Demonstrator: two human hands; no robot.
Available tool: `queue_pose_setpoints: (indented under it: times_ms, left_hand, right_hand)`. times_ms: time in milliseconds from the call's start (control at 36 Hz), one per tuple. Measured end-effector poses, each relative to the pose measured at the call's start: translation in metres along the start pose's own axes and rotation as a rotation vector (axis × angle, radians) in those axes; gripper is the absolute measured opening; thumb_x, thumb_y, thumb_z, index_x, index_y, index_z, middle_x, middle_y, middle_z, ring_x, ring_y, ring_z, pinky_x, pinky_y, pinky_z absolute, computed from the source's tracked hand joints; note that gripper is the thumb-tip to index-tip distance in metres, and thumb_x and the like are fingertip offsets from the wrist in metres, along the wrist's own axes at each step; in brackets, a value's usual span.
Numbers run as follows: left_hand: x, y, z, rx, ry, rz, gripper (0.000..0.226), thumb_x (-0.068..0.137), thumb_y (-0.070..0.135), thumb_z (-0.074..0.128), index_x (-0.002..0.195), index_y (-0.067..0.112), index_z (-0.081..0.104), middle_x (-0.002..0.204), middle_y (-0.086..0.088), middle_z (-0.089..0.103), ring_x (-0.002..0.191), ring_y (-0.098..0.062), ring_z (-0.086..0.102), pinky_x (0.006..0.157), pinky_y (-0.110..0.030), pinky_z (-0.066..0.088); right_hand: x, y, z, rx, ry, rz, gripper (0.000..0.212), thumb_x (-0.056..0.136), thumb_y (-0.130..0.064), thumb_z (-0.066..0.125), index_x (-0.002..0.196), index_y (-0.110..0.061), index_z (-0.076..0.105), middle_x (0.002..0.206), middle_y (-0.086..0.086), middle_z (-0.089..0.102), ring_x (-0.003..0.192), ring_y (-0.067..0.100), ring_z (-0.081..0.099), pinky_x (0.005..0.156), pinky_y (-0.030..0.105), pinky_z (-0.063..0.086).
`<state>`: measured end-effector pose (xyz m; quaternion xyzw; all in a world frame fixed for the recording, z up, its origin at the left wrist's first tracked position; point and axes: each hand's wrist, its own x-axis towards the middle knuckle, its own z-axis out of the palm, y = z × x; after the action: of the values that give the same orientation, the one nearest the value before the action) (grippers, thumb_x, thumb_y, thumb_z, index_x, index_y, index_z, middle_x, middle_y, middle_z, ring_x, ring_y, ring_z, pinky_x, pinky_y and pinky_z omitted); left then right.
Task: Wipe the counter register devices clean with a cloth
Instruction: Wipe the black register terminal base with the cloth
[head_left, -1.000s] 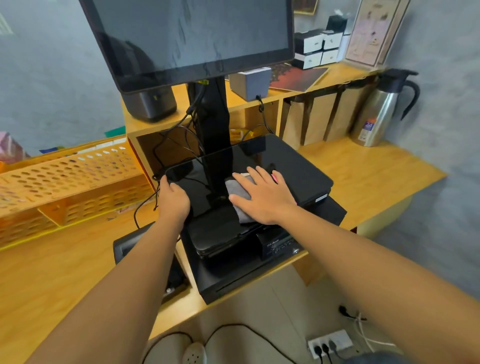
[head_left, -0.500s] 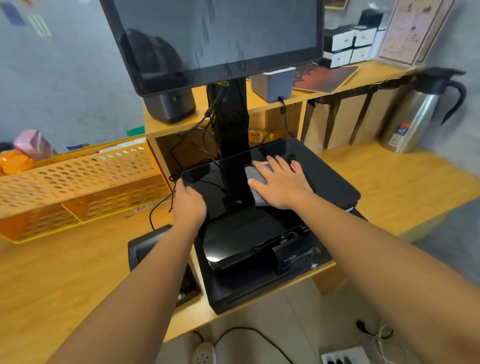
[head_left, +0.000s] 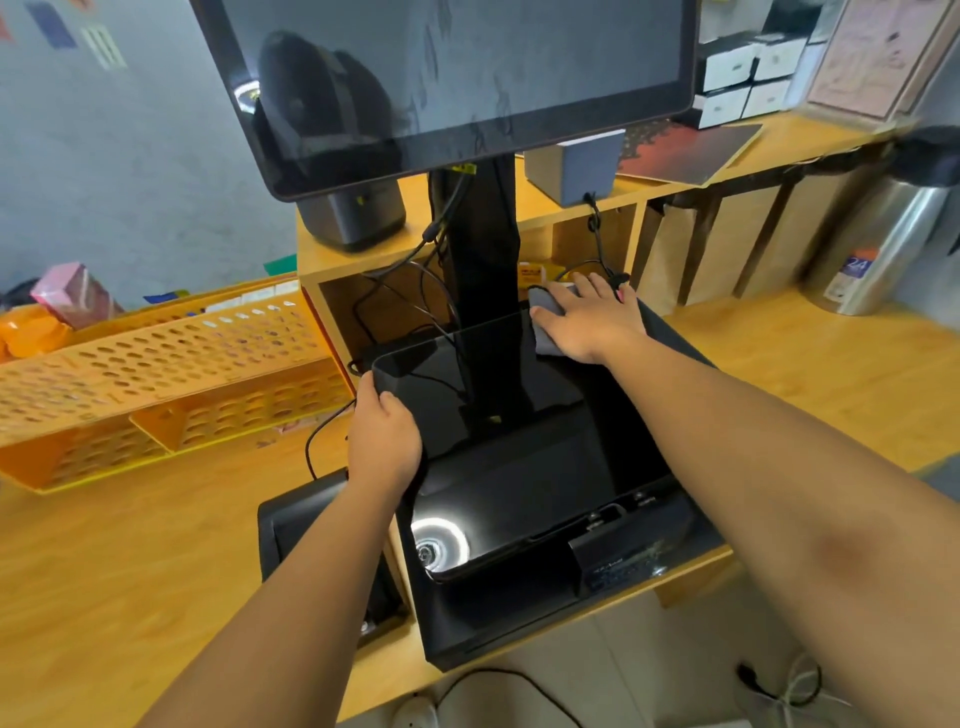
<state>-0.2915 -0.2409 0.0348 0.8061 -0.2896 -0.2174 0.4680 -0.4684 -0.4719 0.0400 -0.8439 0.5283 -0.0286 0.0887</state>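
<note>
Wooden bench (head_left: 810, 374) spanning the whole view, with a raised wooden shelf (head_left: 535, 208) along its back. Big dark touchscreen monitor (head_left: 457, 78) up top on a black post (head_left: 483, 249), blocking much of the shelf behind it. Glossy black register base (head_left: 509, 447) below, seated on a black cash drawer (head_left: 519, 613) at the bench's front edge. Orange perforated organizer (head_left: 156, 374) at left. Steel thermos jug (head_left: 883, 244) at far right, brown paper bags (head_left: 727, 249) just beside it. Small black terminal (head_left: 296, 525) left of the drawer, partly hidden under the left forearm. Dark speaker-like unit (head_left: 353, 218) and grey box (head_left: 576, 166) on the shelf, white boxes (head_left: 743, 78) farther back. Black cables (head_left: 410, 291) trailing down beside the post into the cubby, right next to the far corner being wiped. Right hand (head_left: 592, 322) flat, fingers straight and slightly spread, pressing a grey cloth (head_left: 545, 325) onto the base's far end beside the post. Left hand (head_left: 384, 441) at the base's left edge, fingers curled round it.
</note>
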Motion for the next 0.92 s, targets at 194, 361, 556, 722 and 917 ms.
queue_pose_setpoints:
  times_ms: [194, 361, 556, 722, 917]
  left_hand:
    - [0.001, -0.001, 0.000, 0.014, -0.007, 0.000, 0.052, 0.113, 0.023, 0.026, 0.165, 0.020, 0.019, 0.168, -0.003, 0.030, 0.154, -0.026, 0.028, 0.122, -0.036, 0.025]
    - [0.001, -0.002, 0.001, 0.016, -0.008, 0.005, 0.052, 0.113, 0.023, 0.026, 0.165, 0.020, 0.018, 0.169, -0.003, 0.028, 0.154, -0.025, 0.029, 0.120, -0.034, 0.026]
    - [0.004, -0.003, 0.000, 0.013, -0.027, 0.005, 0.052, 0.113, 0.022, 0.025, 0.165, 0.019, 0.017, 0.170, -0.003, 0.025, 0.156, -0.027, 0.024, 0.123, -0.036, 0.022]
    - [0.001, -0.002, -0.003, 0.002, -0.049, 0.003, 0.053, 0.113, 0.023, 0.025, 0.165, 0.018, 0.018, 0.170, -0.005, 0.026, 0.156, -0.029, 0.024, 0.125, -0.041, 0.021]
    - [0.000, 0.000, -0.006, -0.036, -0.065, -0.017, 0.050, 0.113, 0.022, 0.025, 0.163, 0.017, 0.025, 0.164, -0.009, 0.036, 0.150, -0.034, 0.034, 0.124, -0.048, 0.029]
  right_hand:
    - [0.002, 0.006, -0.001, 0.045, 0.009, 0.149, 0.081, 0.089, -0.080, 0.006, 0.160, -0.043, 0.008, 0.173, 0.001, 0.004, 0.158, 0.028, -0.003, 0.121, 0.059, -0.003]
    - [-0.020, 0.007, -0.007, 0.047, 0.030, 0.246, 0.075, 0.095, -0.075, 0.010, 0.162, -0.039, 0.007, 0.173, 0.004, 0.003, 0.158, 0.030, -0.003, 0.122, 0.059, 0.001]
    - [-0.064, 0.016, -0.015, -0.001, 0.040, 0.239, 0.071, 0.099, -0.070, 0.013, 0.162, -0.038, 0.009, 0.172, 0.006, 0.008, 0.157, 0.031, 0.005, 0.121, 0.058, 0.011]
    - [-0.108, 0.031, -0.015, -0.055, 0.025, 0.234, 0.071, 0.099, -0.071, 0.011, 0.162, -0.040, 0.005, 0.171, 0.005, 0.010, 0.156, 0.030, 0.010, 0.120, 0.056, 0.017]
    - [-0.158, 0.038, -0.017, -0.058, 0.018, 0.328, 0.071, 0.099, -0.072, 0.010, 0.162, -0.040, 0.003, 0.170, 0.006, 0.016, 0.151, 0.035, 0.024, 0.116, 0.053, 0.025]
